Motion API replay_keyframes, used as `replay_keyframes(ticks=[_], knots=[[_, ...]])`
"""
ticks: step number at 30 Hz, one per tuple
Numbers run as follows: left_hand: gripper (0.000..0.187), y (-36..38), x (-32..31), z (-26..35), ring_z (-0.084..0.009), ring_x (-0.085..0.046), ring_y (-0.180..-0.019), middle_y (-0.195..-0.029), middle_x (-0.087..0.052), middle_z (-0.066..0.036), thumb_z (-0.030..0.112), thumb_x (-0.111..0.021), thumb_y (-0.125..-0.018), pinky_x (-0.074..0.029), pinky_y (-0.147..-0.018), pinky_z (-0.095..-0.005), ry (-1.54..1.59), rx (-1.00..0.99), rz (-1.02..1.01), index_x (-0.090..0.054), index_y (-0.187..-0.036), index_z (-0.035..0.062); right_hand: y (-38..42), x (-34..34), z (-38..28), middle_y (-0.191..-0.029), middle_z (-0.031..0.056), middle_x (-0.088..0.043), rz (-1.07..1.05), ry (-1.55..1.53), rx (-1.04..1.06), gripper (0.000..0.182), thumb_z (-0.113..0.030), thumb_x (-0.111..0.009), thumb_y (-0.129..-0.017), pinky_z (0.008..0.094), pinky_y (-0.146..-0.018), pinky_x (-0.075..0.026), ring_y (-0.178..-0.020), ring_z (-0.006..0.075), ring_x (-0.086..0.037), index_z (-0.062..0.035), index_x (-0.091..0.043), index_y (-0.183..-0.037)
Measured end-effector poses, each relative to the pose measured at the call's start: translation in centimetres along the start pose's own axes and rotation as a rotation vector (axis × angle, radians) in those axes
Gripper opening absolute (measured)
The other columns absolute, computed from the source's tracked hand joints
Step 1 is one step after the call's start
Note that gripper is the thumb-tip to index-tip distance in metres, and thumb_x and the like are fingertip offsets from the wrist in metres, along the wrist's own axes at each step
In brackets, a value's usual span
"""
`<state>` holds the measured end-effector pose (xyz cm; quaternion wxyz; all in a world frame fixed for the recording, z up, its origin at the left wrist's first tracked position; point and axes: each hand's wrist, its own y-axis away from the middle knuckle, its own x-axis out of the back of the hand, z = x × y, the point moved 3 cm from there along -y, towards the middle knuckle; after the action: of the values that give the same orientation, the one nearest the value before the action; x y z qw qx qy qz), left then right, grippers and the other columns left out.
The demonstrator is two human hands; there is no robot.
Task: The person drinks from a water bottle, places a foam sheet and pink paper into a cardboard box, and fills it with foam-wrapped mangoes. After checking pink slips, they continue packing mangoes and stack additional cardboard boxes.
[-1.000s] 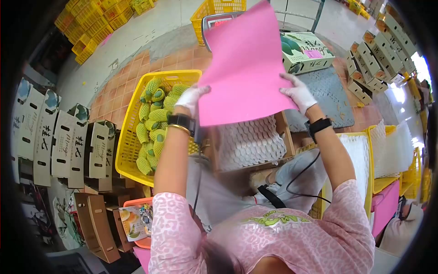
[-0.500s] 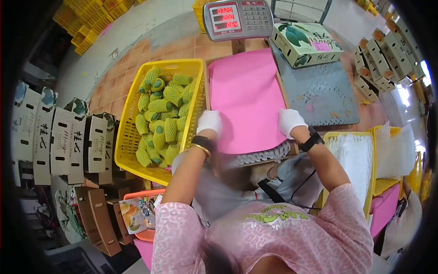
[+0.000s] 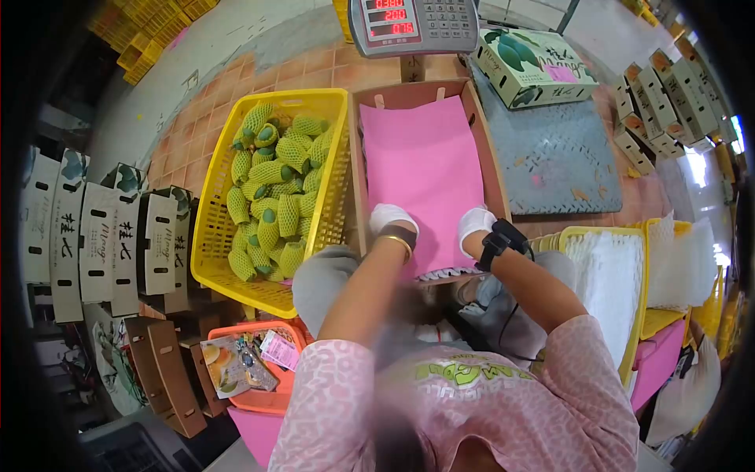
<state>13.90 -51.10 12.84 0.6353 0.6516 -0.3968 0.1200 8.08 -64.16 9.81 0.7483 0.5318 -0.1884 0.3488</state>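
Pink paper sheet (image 3: 425,169) lies flat inside the cardboard box (image 3: 495,169), its long axis running twelve to six. Both gloved hands press its six o'clock edge, left hand (image 3: 391,216) and right hand (image 3: 474,220) equally near, fingers flat, grasping nothing. At nine o'clock sits the yellow crate (image 3: 334,204) of netted mangoes (image 3: 271,193).

Bright even daylight, glare at right edge, fisheye warping (black vignette corners), blurred forearms
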Motion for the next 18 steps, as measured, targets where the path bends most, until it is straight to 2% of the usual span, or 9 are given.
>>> replay_keyframes(ticks=[3,5,7,8,11,13,15,17,18], knots=[[0.024,0.2,4.0,-0.1,-0.0236,-0.055,-0.097,-0.106,-0.058,-0.006,0.015,-0.059,-0.074,-0.047,-0.071,-0.0374,-0.016,0.178,0.312,-0.064,-0.097,0.0102,3.2,5.6,1.7,-0.073,0.0007,-0.066,0.116,-0.010,0.017,0.018,-0.013,-0.070,-0.060,0.0342,-0.049,-0.049,-0.072,0.0186,-0.064,-0.0162,-0.070,-0.078],[0.026,-2.3,5.1,0.2,-0.0270,-0.050,-0.102,-0.112,-0.051,-0.009,0.017,-0.054,-0.077,-0.044,-0.075,-0.0441,-0.004,0.166,0.376,-0.061,-0.102,0.0093,3.9,8.9,2.5,-0.088,0.0058,-0.065,0.049,-0.090,0.074,0.029,-0.013,-0.065,-0.065,0.0357,-0.059,-0.051,-0.085,0.0243,-0.062,-0.0139,-0.066,-0.094],[0.039,-3.1,6.8,1.1,-0.0314,-0.044,-0.112,-0.120,-0.047,-0.015,0.020,-0.058,-0.074,-0.039,-0.086,-0.0466,0.124,0.022,0.632,-0.054,-0.111,0.0094,-0.5,10.8,1.9,-0.116,0.0133,-0.053,0.364,-0.240,0.068,0.046,-0.015,-0.059,-0.072,0.0400,-0.074,-0.049,-0.102,0.0342,-0.052,-0.0117,-0.051,-0.117],[0.062,-5.6,5.9,1.6,-0.0349,-0.024,-0.126,-0.135,-0.028,-0.017,0.032,-0.059,-0.072,-0.024,-0.097,-0.0539,0.324,0.041,0.597,-0.037,-0.127,0.0119,-1.8,10.8,2.3,-0.133,0.0182,-0.032,0.402,-0.439,0.007,0.056,-0.021,-0.051,-0.078,0.0461,-0.087,-0.041,-0.114,0.0432,-0.037,-0.0130,-0.032,-0.130],[0.074,-6.7,3.4,1.5,-0.0361,-0.010,-0.131,-0.141,-0.011,-0.021,0.040,-0.055,-0.074,-0.013,-0.099,-0.0587,0.531,0.165,0.519,-0.023,-0.136,0.0156,-7.6,7.2,1.7,-0.143,0.0151,-0.013,0.203,-0.594,-0.029,0.067,-0.038,-0.053,-0.080,0.0538,-0.099,-0.023,-0.128,0.0442,-0.013,-0.0238,-0.020,-0.137],[0.071,-8.7,1.9,1.6,-0.0364,-0.018,-0.128,-0.138,-0.019,-0.022,0.036,-0.056,-0.073,-0.015,-0.098,-0.0584,0.595,0.085,0.523,-0.027,-0.134,0.0132,-7.4,7.0,1.9,-0.145,0.0128,-0.003,0.098,-0.526,0.009,0.067,-0.043,-0.046,-0.084,0.0529,-0.102,-0.017,-0.130,0.0425,-0.007,-0.0251,-0.012,-0.139],[0.059,-6.7,6.5,0.9,-0.0352,-0.025,-0.124,-0.132,-0.030,-0.020,0.031,-0.054,-0.076,-0.020,-0.099,-0.0532,0.583,0.188,0.278,-0.038,-0.128,0.0084,-6.8,7.3,1.7,-0.145,0.0125,-0.002,0.060,-0.523,-0.044,0.067,-0.041,-0.047,-0.084,0.0542,-0.102,-0.017,-0.130,0.0422,-0.008,-0.0252,-0.011,-0.139],[0.042,-7.5,8.8,-0.1,-0.0331,-0.031,-0.119,-0.125,-0.038,-0.017,0.022,-0.049,-0.080,-0.026,-0.096,-0.0508,0.417,0.090,0.653,-0.050,-0.118,0.0054,-8.2,6.0,1.5,-0.145,0.0131,-0.002,0.116,-0.458,-0.049,0.067,-0.040,-0.047,-0.084,0.0550,-0.100,-0.019,-0.129,0.0428,-0.009,-0.0249,-0.011,-0.139],[0.039,-9.4,8.3,-0.3,-0.0340,-0.033,-0.119,-0.124,-0.041,-0.016,0.019,-0.047,-0.080,-0.026,-0.096,-0.0515,0.314,0.101,0.609,-0.052,-0.116,0.0060,-7.4,6.7,1.4,-0.145,0.0135,-0.001,0.086,-0.462,-0.059,0.067,-0.040,-0.047,-0.084,0.0551,-0.100,-0.021,-0.129,0.0430,-0.009,-0.0247,-0.010,-0.139]])
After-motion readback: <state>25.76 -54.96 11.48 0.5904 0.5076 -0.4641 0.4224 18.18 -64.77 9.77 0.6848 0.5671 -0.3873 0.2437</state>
